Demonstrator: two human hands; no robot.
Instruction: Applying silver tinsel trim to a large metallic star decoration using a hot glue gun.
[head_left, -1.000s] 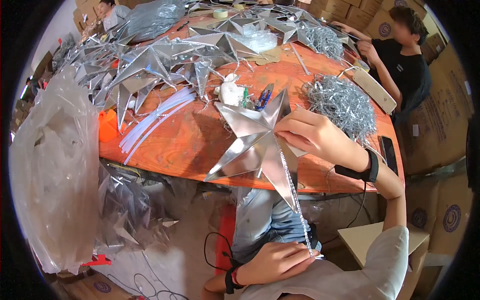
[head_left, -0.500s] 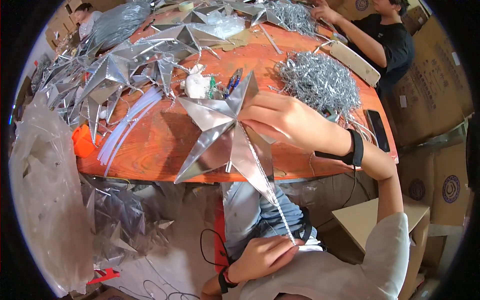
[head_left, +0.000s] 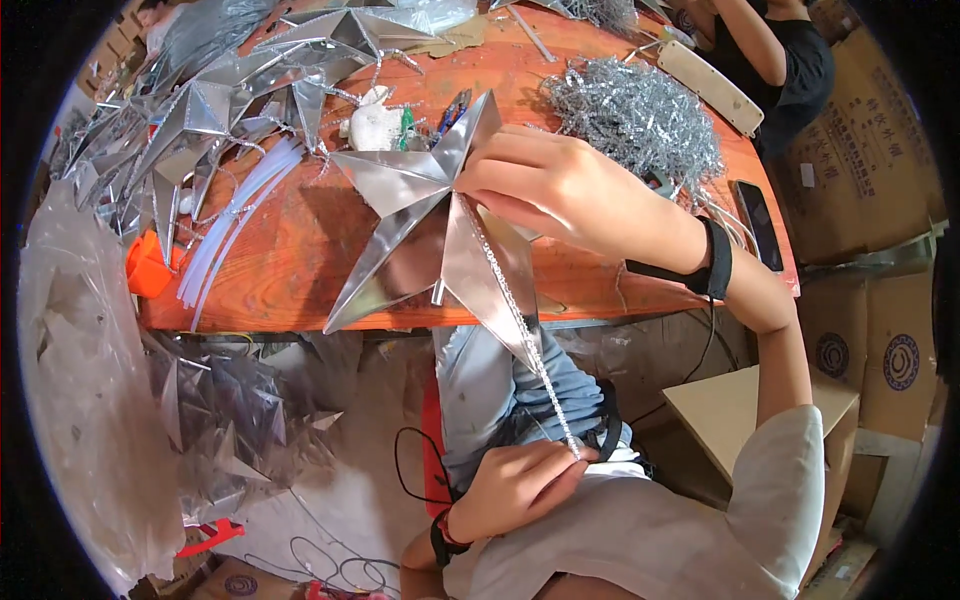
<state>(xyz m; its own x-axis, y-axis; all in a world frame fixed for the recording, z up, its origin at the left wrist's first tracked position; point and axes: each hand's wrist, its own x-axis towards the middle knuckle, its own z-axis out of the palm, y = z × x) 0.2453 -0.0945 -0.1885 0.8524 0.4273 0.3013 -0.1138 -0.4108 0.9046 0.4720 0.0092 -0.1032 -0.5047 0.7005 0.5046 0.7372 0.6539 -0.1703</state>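
Silver foil star (head_left: pixel 430 225): five-pointed, faceted, held tilted over the near edge of the orange table (head_left: pixel 300 250), its lowest point hanging past the edge above the person's lap.
Tinsel strand (head_left: pixel 520 330): thin, silvery, running taut along the star's lower point down to the lap.
Right hand (head_left: pixel 560 190): fingers closed on the star's centre and the strand's upper end.
Left hand (head_left: pixel 515 485): in the lap, fingers pinched on the strand's lower end.
Tinsel heap (head_left: pixel 635 115): on the table, behind the right hand.
Finished stars (head_left: pixel 230 105): piled at the table's far left.
White rods (head_left: pixel 235 215): bundled, left of the star.
Black phone (head_left: pixel 758 210): at the table's right edge.
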